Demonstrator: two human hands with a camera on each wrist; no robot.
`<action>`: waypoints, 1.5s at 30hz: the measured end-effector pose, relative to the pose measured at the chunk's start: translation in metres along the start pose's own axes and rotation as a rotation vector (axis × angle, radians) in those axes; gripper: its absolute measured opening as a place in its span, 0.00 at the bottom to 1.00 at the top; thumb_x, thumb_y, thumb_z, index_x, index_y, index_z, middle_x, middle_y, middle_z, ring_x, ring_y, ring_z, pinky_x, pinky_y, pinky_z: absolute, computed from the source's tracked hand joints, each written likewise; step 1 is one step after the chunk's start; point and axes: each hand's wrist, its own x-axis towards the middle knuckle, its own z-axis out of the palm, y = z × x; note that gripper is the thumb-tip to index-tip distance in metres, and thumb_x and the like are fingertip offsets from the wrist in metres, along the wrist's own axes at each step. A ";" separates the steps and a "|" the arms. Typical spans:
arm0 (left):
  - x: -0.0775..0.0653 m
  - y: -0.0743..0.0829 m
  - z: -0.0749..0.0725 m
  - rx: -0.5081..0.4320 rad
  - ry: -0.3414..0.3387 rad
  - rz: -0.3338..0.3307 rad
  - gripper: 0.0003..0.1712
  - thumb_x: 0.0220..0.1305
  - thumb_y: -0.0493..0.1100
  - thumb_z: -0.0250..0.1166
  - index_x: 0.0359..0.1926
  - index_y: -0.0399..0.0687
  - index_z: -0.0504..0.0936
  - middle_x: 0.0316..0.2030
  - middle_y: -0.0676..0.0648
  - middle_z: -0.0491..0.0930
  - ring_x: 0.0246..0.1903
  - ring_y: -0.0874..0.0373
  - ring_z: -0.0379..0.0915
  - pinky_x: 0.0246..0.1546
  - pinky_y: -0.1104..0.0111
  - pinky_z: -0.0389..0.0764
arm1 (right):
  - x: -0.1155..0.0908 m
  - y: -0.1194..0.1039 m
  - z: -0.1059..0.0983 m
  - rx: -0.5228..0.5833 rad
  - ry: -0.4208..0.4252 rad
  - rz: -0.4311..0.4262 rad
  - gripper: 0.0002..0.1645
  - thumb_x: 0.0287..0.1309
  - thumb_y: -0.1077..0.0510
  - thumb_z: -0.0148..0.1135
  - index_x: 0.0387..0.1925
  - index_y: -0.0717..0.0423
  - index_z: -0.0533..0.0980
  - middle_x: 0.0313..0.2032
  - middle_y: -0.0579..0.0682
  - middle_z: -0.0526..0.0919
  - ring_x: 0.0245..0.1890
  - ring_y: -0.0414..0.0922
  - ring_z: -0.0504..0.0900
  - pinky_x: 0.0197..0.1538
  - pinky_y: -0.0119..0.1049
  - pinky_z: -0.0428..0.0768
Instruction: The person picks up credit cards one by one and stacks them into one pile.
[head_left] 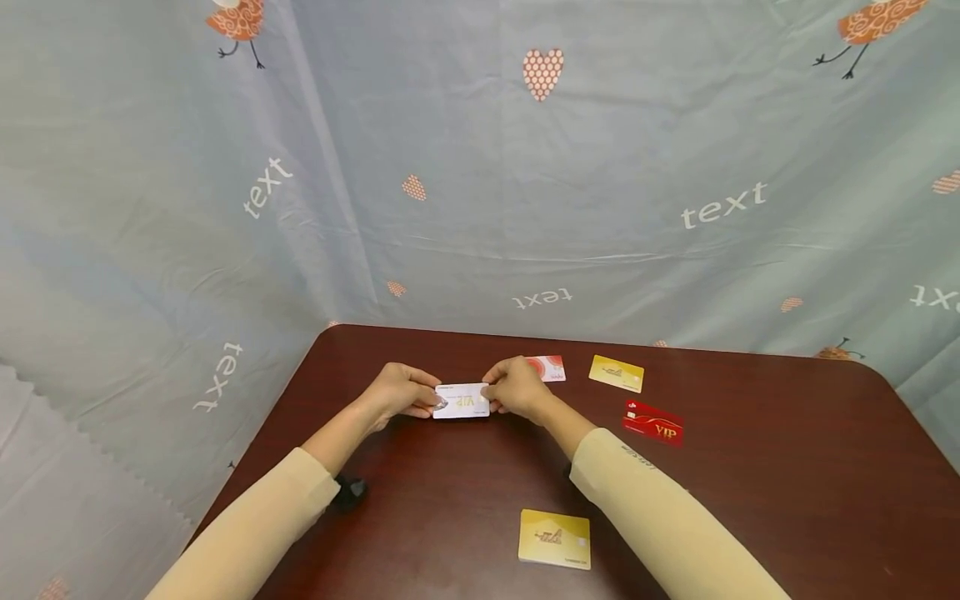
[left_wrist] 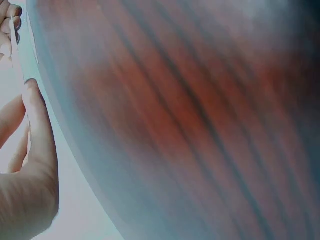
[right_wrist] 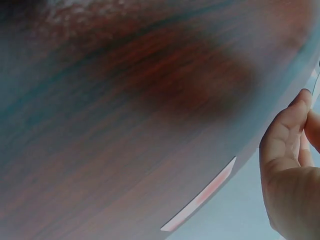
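A white VIP card [head_left: 462,402] with gold lettering is held up between both hands at the far left part of the table. My left hand [head_left: 399,392] pinches its left edge, thumb on the printed face. At the opposite edge, my right hand [head_left: 519,388] pinches it the same way. In the left wrist view the card [left_wrist: 17,52] shows edge-on, thin and upright, between the fingers and thumb of the left hand [left_wrist: 35,165]. The right wrist view catches the right hand [right_wrist: 290,155] gripping at the image's right border.
Just behind the right hand lies a red-and-white card [head_left: 551,367]. Farther right are a yellow card [head_left: 617,373] and a red VIP card [head_left: 653,422]. A stack of yellow cards [head_left: 555,539] sits near the front of the dark wooden table [head_left: 435,517]. A patterned curtain [head_left: 480,208] hangs behind.
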 end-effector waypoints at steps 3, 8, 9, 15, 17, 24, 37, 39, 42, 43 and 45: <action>-0.003 0.000 -0.001 -0.032 -0.007 0.013 0.22 0.64 0.27 0.70 0.59 0.25 0.80 0.37 0.38 0.87 0.27 0.56 0.86 0.32 0.67 0.89 | -0.001 -0.001 -0.002 0.013 -0.002 0.010 0.06 0.65 0.70 0.67 0.42 0.70 0.82 0.27 0.54 0.85 0.21 0.41 0.82 0.26 0.28 0.81; -0.008 -0.001 0.000 -0.051 -0.027 0.034 0.24 0.64 0.27 0.70 0.60 0.24 0.79 0.38 0.37 0.87 0.27 0.55 0.86 0.32 0.68 0.89 | -0.004 0.000 -0.004 0.027 -0.019 0.015 0.05 0.65 0.70 0.67 0.42 0.70 0.81 0.28 0.55 0.86 0.21 0.41 0.82 0.26 0.28 0.81; -0.008 -0.002 0.001 -0.052 -0.032 0.036 0.24 0.64 0.27 0.70 0.60 0.23 0.79 0.38 0.37 0.87 0.28 0.55 0.86 0.32 0.68 0.89 | -0.004 0.000 -0.004 0.030 -0.023 0.016 0.05 0.65 0.70 0.67 0.42 0.70 0.81 0.28 0.55 0.86 0.21 0.41 0.82 0.26 0.28 0.81; -0.013 0.000 0.003 -0.061 -0.038 0.034 0.23 0.64 0.27 0.70 0.59 0.24 0.80 0.37 0.38 0.87 0.27 0.56 0.85 0.32 0.68 0.89 | -0.010 0.004 -0.005 0.043 -0.041 0.015 0.05 0.66 0.71 0.66 0.42 0.71 0.80 0.29 0.55 0.85 0.23 0.42 0.82 0.27 0.28 0.83; -0.015 0.001 0.005 -0.062 -0.049 0.036 0.23 0.63 0.27 0.70 0.59 0.24 0.80 0.38 0.37 0.87 0.27 0.56 0.85 0.32 0.68 0.89 | -0.012 0.005 -0.007 0.044 -0.046 0.012 0.05 0.66 0.71 0.66 0.42 0.72 0.80 0.28 0.55 0.85 0.23 0.42 0.82 0.28 0.29 0.84; -0.017 0.001 0.011 -0.099 -0.090 0.037 0.25 0.63 0.28 0.71 0.60 0.23 0.79 0.39 0.37 0.87 0.29 0.56 0.85 0.33 0.69 0.89 | -0.018 0.009 -0.014 0.066 -0.074 0.011 0.04 0.65 0.71 0.66 0.41 0.71 0.80 0.28 0.55 0.84 0.24 0.43 0.82 0.29 0.32 0.86; -0.021 0.003 0.026 -0.135 -0.110 0.027 0.22 0.62 0.26 0.69 0.58 0.23 0.80 0.35 0.39 0.87 0.26 0.57 0.84 0.31 0.70 0.88 | -0.032 0.016 -0.027 0.036 -0.100 0.008 0.04 0.66 0.69 0.66 0.40 0.69 0.82 0.28 0.54 0.84 0.26 0.43 0.81 0.31 0.33 0.86; -0.023 0.004 0.028 -0.134 -0.115 0.030 0.22 0.62 0.26 0.69 0.57 0.23 0.80 0.35 0.39 0.87 0.26 0.57 0.84 0.31 0.70 0.88 | -0.035 0.016 -0.030 0.032 -0.102 0.004 0.04 0.66 0.69 0.66 0.40 0.69 0.82 0.28 0.54 0.84 0.27 0.43 0.81 0.32 0.34 0.87; -0.025 0.006 0.032 -0.135 -0.125 0.035 0.22 0.62 0.25 0.69 0.57 0.22 0.80 0.35 0.38 0.87 0.26 0.57 0.84 0.31 0.69 0.89 | -0.040 0.016 -0.032 0.021 -0.094 -0.002 0.04 0.66 0.69 0.66 0.40 0.69 0.83 0.27 0.53 0.84 0.26 0.43 0.81 0.31 0.34 0.86; -0.025 0.006 0.033 -0.136 -0.129 0.037 0.22 0.62 0.25 0.69 0.57 0.22 0.80 0.35 0.38 0.87 0.26 0.57 0.84 0.31 0.69 0.89 | -0.041 0.017 -0.033 0.021 -0.091 -0.001 0.04 0.66 0.69 0.66 0.39 0.69 0.83 0.27 0.53 0.83 0.26 0.43 0.81 0.31 0.33 0.86; -0.026 0.007 0.036 -0.139 -0.137 0.039 0.22 0.61 0.25 0.69 0.57 0.22 0.80 0.35 0.38 0.87 0.26 0.57 0.84 0.32 0.69 0.89 | -0.043 0.018 -0.035 0.019 -0.082 0.001 0.04 0.66 0.69 0.66 0.39 0.69 0.83 0.27 0.53 0.83 0.26 0.43 0.81 0.30 0.33 0.86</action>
